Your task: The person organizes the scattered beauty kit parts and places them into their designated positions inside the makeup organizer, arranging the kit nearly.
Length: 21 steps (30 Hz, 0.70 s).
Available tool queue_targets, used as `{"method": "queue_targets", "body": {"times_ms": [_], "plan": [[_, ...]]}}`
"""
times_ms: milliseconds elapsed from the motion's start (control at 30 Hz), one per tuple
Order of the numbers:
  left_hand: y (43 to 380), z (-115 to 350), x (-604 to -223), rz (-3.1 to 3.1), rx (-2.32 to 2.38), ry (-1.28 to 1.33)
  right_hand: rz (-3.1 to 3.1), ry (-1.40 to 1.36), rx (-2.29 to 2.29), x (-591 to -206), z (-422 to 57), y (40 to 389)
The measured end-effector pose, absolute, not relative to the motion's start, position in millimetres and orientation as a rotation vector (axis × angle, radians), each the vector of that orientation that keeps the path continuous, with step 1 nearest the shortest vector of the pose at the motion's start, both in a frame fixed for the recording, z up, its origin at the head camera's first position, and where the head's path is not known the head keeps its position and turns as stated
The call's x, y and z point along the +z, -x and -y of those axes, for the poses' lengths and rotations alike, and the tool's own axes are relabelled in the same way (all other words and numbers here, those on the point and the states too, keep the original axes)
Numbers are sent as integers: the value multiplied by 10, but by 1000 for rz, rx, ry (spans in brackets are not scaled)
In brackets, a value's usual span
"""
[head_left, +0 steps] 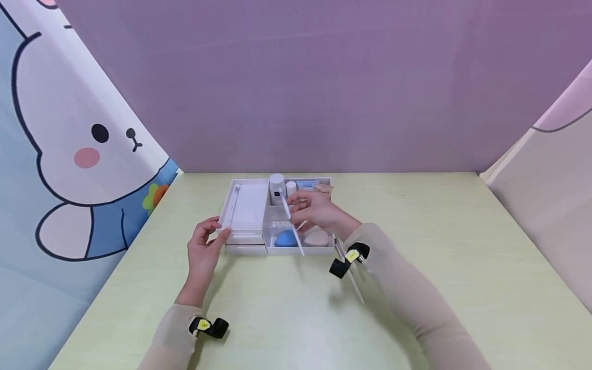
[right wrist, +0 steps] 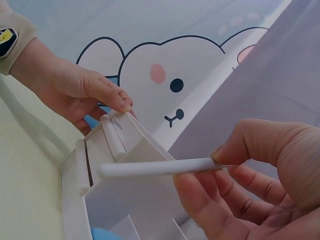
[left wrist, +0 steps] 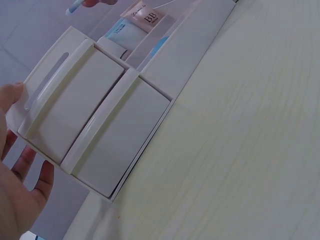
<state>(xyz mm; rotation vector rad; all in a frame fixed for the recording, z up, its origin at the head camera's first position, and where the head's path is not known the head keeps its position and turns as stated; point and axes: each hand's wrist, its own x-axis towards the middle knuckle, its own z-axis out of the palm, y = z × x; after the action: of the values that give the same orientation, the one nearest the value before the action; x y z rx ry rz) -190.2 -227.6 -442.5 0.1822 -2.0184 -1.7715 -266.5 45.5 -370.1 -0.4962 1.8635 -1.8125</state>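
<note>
A white storage box (head_left: pixel 247 205) with two small drawers (left wrist: pixel 122 135) stands on the table. My left hand (head_left: pixel 205 246) holds its front left corner, thumb on top and fingers at the side. My right hand (head_left: pixel 319 210) pinches a slim white stick (right wrist: pixel 150 168) with a rounded end, slanting over the box's open compartments. Its exact kind cannot be told. Below the stick, a blue sponge (head_left: pixel 285 238) and a pale pink sponge (head_left: pixel 317 238) sit in the front compartment. A white bottle (head_left: pixel 277 187) stands behind, with a blue tube (head_left: pixel 307 185) and a BB cream tube (left wrist: pixel 144 16).
Another thin pale stick (head_left: pixel 355 285) lies on the table at the box's right, partly hidden by my right wrist. A narrow slot (left wrist: pixel 47 80) runs along the box's top. A purple cloth (head_left: pixel 324 92) hangs behind the table.
</note>
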Motion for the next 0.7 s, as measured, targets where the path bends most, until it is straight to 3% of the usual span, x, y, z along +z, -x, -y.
{"method": "queue_targets", "body": {"times_ms": [700], "plan": [[1912, 2269, -4445, 2005, -1779, -182, -1710, 419, -1903, -3670, 39, 2680]]}}
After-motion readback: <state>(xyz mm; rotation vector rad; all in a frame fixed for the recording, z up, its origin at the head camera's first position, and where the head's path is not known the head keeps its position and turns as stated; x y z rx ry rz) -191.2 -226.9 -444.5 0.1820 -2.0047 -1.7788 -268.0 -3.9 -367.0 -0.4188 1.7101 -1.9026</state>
